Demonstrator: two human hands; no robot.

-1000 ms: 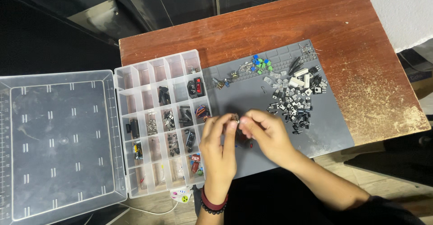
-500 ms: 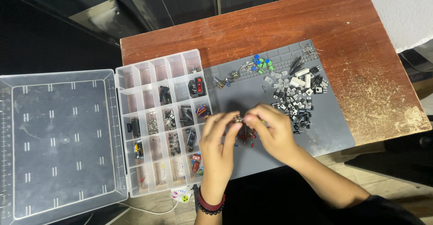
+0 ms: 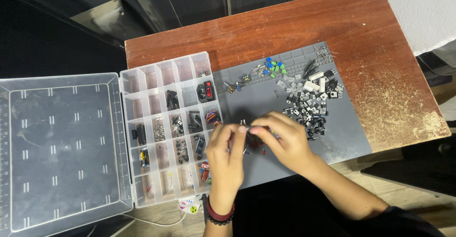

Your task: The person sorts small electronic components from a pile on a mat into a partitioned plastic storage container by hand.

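Observation:
My left hand [image 3: 226, 151] and my right hand [image 3: 283, 140] meet over the grey work mat [image 3: 342, 132], fingertips pinched together on a small electronic part [image 3: 245, 128] with thin wire legs. Under the hands lie a few small red parts [image 3: 255, 145], partly hidden. Just left of my left hand stands a clear compartment organizer box [image 3: 168, 123] holding small dark components in several cells. A pile of small black and white components [image 3: 308, 108] lies on the mat to the right of my right hand.
The box's clear lid [image 3: 61, 146] lies open flat at the left, past the table edge. Blue and green small parts [image 3: 274, 67] sit at the mat's far side. The brown wooden table [image 3: 380, 51] ends at the right with worn edges.
Both hands stay over the mat's near left part. The fingertips have drawn closer together on the small part; otherwise little has moved.

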